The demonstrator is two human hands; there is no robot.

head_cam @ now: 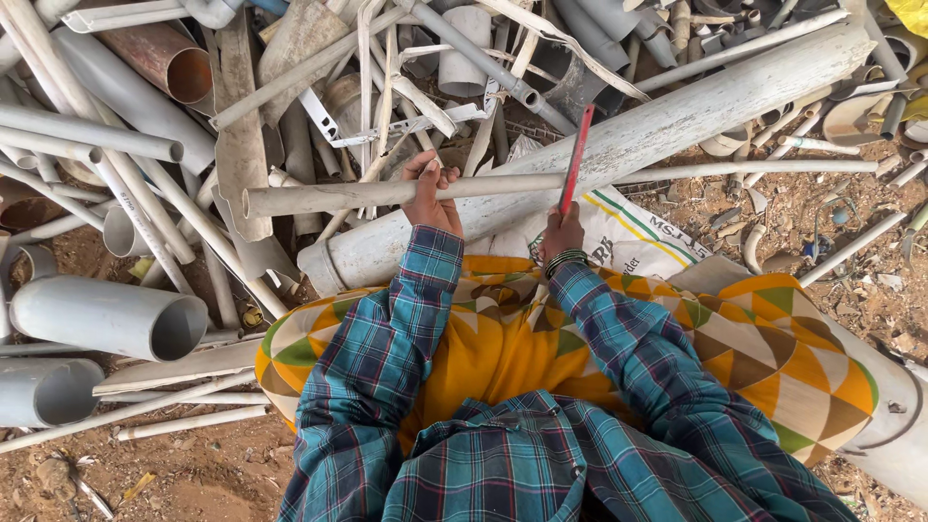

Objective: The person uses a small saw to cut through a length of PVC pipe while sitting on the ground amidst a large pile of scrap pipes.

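Teal plaid sleeves (387, 338), an orange-yellow geometric cloth (503, 338), a red blade (576, 155), grey-white pipes (106, 314).

Daylit dirt ground (193, 483) under heaped grey pipes (106, 314)

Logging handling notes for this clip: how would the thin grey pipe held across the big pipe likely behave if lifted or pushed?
The thin pipe is probably light, since the left hand steadies it alone. Long and slender, it may flex somewhat at the free ends. Being round and resting across the large pipe, it would likely roll or slide if released, especially while the right hand works the red blade.
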